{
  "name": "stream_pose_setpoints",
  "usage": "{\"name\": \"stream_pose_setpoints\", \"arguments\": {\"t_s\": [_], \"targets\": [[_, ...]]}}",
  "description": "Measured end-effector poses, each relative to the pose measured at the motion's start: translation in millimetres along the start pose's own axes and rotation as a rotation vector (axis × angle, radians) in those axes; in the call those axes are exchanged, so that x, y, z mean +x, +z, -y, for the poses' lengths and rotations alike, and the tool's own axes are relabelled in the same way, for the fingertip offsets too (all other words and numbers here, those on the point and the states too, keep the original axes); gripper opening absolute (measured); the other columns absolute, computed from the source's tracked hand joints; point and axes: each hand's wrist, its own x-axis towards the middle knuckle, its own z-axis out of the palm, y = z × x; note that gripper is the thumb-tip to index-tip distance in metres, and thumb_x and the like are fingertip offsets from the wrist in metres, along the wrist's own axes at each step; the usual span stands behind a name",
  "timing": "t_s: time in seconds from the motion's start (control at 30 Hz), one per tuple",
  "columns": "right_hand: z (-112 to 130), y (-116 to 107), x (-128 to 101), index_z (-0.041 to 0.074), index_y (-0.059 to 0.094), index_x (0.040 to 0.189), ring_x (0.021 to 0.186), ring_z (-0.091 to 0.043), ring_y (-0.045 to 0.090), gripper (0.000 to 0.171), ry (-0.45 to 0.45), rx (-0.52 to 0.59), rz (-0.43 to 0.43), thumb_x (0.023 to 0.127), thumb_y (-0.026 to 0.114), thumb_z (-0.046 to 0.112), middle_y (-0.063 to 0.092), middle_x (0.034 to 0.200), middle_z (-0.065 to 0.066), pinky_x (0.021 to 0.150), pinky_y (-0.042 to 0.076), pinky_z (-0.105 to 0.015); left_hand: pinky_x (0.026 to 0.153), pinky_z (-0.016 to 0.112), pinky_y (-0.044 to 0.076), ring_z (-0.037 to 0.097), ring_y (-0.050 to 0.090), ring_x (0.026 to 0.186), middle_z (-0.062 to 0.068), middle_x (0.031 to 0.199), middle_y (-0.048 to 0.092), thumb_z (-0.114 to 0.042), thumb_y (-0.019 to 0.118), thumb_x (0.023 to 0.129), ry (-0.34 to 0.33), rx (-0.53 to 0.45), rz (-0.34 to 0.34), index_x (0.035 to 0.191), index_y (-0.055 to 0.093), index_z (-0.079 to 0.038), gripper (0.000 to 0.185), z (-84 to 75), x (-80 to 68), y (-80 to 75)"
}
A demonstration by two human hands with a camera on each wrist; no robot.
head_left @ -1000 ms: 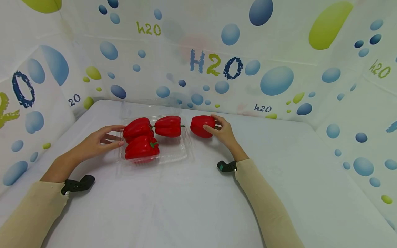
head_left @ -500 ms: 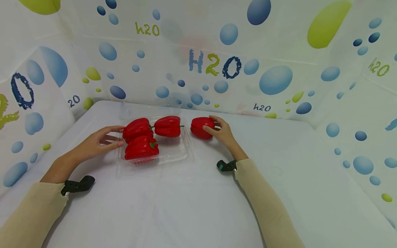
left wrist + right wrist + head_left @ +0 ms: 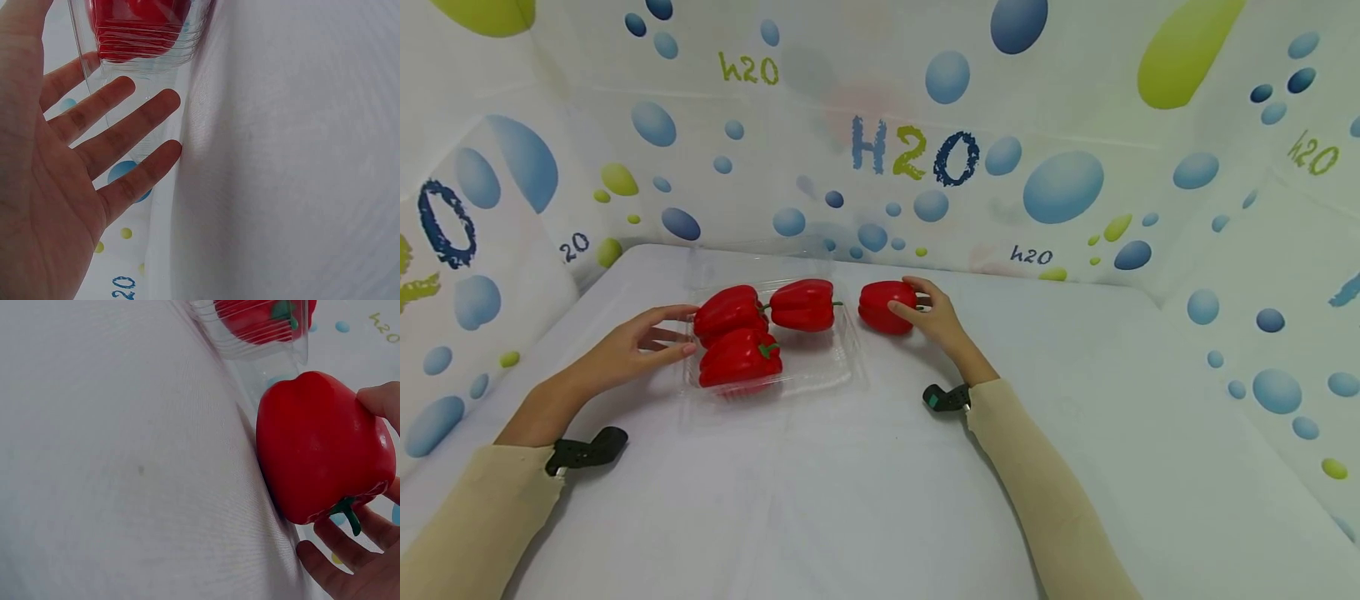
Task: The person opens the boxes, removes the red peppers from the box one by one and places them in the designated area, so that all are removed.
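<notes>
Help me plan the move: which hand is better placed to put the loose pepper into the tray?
Probably the right hand: it grips the loose pepper beside the clear tray. The left hand lies open at the tray's far side.

Staged recording booth: white-draped table (image 3: 880,500), walls of bubble-printed "H2O" sheeting (image 3: 917,158).

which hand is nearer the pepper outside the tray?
Right. The right hand grips the loose pepper on the table. The left hand sits across the clear tray, at its far side.
</notes>
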Motion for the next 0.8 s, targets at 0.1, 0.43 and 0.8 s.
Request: {"name": "stream_pose_setpoints", "arguments": {"t_s": [0.1, 0.43, 0.8], "targets": [[-0.4, -0.5, 0.5, 0.011, 0.044, 0.145, 0.12, -0.032, 0.049, 0.061, 0.005, 0.0, 0.006, 0.09, 0.068, 0.025, 0.047, 0.142, -0.014, 0.093, 0.052, -0.045, 0.084, 0.029, 0.056, 0.042, 0.056, 0.115, 0.023, 0.145, 0.042, -0.02, 0.064, 0.092, 0.002, -0.002, -0.006, 0.148, 0.033, -0.004, 0.066, -0.9, -0.8, -0.1], [-1.0, -0.4, 0.0, 0.01, 0.042, 0.146, 0.122, -0.032, 0.048, 0.063, 0.024, -0.006, 0.008, 0.09, 0.068, 0.026, 0.045, 0.144, -0.013, 0.094, 0.051, -0.045, 0.086, 0.043, 0.057, 0.042, 0.056, 0.115, 0.023, 0.145, 0.041, -0.02, 0.065, 0.092, 0.003, 0.002, -0.006, 0.149, 0.033, -0.004, 0.067, 0.3, -0.8, 0.8], [0.2, -0.2, 0.0, 0.012, 0.043, 0.145, 0.123, -0.032, 0.048, 0.061, 0.022, -0.006, 0.002, 0.09, 0.068, 0.026, 0.046, 0.144, -0.013, 0.095, 0.051, -0.046, 0.082, 0.021, 0.054, 0.04, 0.057, 0.113, 0.022, 0.144, 0.043, -0.02, 0.065, 0.092, 0.011, -0.005, -0.017, 0.148, 0.034, -0.005, 0.066, 0.6, -0.8, 0.7]]}}
